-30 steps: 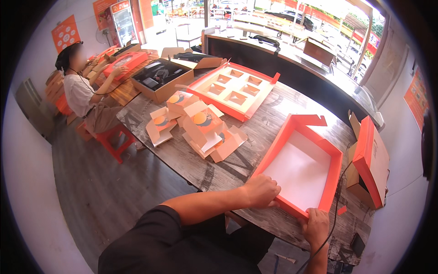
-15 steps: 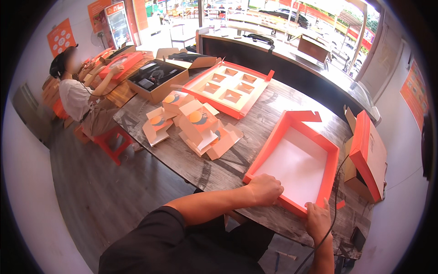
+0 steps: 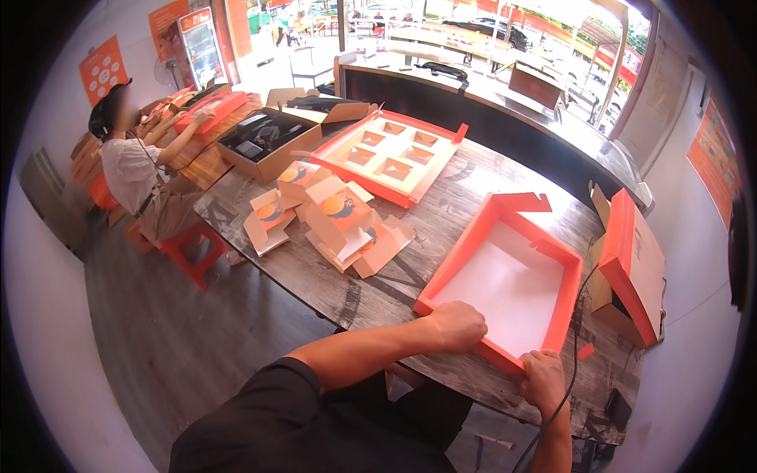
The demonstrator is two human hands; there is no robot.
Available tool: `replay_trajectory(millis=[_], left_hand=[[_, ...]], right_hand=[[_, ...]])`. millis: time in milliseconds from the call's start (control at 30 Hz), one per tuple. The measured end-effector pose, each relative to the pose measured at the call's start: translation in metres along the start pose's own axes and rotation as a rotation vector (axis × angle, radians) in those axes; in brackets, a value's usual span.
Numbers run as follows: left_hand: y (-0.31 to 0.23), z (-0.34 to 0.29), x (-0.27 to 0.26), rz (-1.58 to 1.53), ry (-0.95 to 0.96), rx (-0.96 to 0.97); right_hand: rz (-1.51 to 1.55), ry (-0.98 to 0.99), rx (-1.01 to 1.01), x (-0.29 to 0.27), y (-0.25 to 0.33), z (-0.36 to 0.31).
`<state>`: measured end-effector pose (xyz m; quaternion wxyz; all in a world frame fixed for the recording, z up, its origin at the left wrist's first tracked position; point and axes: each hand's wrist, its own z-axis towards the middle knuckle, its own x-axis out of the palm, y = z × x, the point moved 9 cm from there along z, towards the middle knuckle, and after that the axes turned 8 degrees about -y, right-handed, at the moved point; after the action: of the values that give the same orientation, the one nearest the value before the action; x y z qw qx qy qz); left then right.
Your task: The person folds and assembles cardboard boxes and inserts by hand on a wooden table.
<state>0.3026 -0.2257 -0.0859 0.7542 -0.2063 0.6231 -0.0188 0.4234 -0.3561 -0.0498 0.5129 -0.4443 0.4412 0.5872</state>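
An orange cardboard box tray (image 3: 566,303) with a white inside lies before me on the table, its near wall toward me. My left hand (image 3: 459,326) is closed over the near wall, left of its middle, fingers curled to the inside. At the near right corner, my right hand (image 3: 542,375) grips the same wall with bent fingers; their tips are partly hidden. A loose flap with a notched end sticks out from the far wall, and a small tab stands up inside near the far right corner.
Left on the table are several small folded cartons (image 3: 339,213), an orange box with a divided insert (image 3: 394,162) and a brown carton of black gear (image 3: 268,142). Another orange box (image 3: 631,268) leans at right by a black cable (image 3: 577,339). A person (image 3: 134,165) sits far left.
My right hand has curled its fingers more tightly at the box's near right corner. The small tab near the far right corner now stands out inward. My left hand has barely moved.
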Motion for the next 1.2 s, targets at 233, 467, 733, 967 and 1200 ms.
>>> replay_trajectory(millis=[233, 467, 733, 967, 1200], left_hand=[[0.000, -0.013, -0.008, 0.027, -0.097, 0.040], [-0.003, -0.023, -0.028, 0.001, -0.074, 0.136], [-0.010, -0.031, -0.039, 0.067, -0.131, 0.162], [-0.025, -0.041, -0.044, 0.162, -0.127, 0.271], [-0.029, -0.071, -0.086, 0.291, 0.135, 0.357]], right_hand=[[0.050, -0.067, -0.004, -0.007, 0.008, 0.000], [0.154, -0.189, -0.040, -0.025, 0.008, -0.027], [0.250, -0.344, -0.023, -0.017, 0.022, -0.027], [0.563, -0.525, 0.100, -0.028, 0.018, -0.044], [0.478, -0.671, 0.210, -0.044, -0.010, -0.056]])
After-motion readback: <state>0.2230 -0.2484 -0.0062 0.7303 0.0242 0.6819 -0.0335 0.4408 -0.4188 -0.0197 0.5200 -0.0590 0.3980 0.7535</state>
